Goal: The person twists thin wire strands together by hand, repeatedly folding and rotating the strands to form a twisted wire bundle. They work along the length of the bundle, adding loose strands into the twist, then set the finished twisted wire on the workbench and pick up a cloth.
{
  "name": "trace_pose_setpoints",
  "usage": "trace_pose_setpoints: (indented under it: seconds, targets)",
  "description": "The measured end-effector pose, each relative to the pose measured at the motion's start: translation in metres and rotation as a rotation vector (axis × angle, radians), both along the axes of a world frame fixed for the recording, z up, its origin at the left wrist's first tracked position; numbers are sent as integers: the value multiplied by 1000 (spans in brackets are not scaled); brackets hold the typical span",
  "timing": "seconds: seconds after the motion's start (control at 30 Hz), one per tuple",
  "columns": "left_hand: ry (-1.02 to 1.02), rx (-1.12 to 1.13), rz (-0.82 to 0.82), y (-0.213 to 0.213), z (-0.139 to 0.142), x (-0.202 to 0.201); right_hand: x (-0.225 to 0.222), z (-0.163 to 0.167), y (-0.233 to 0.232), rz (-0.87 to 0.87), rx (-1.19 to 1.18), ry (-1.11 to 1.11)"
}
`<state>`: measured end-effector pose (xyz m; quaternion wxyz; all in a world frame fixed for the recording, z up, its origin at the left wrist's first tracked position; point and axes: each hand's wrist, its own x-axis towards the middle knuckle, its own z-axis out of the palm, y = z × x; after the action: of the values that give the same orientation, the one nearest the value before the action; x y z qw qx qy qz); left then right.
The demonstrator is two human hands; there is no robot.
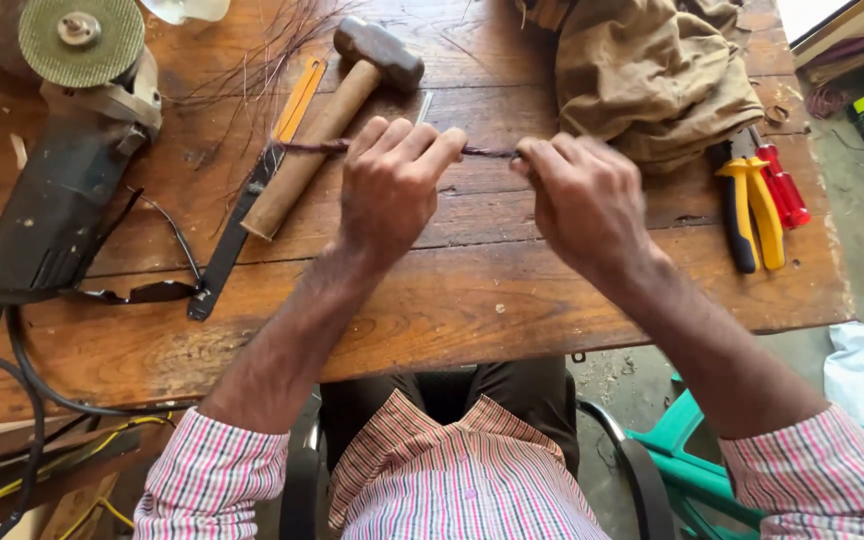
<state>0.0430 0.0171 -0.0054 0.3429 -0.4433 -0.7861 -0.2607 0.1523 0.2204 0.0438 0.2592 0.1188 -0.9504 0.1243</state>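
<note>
**Twisting the Wire Bundle Between Both Hands**

While the left hand (pixel 389 185) is pinching the wire bundle (pixel 487 152) at its left part, the right hand (pixel 584 195) is pinching its right end, holding it taut above the wooden table (pixel 472 290). Loose strands are trailing left across the hammer (pixel 327 120). For an even twist, both hands are best kept close together, with steady tension. Pliers (pixel 752 205) are lying at right.
</note>
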Motion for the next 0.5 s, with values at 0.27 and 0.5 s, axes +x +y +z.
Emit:
trace_pose_setpoints:
  seconds: [0.27, 0.5]
  targets:
    - [32, 16, -35, -3, 15, 10, 17, 22, 1, 7, -844, -425]
    - [-64, 66, -40, 2, 16, 16, 29, 17, 8, -85, 150, 170]
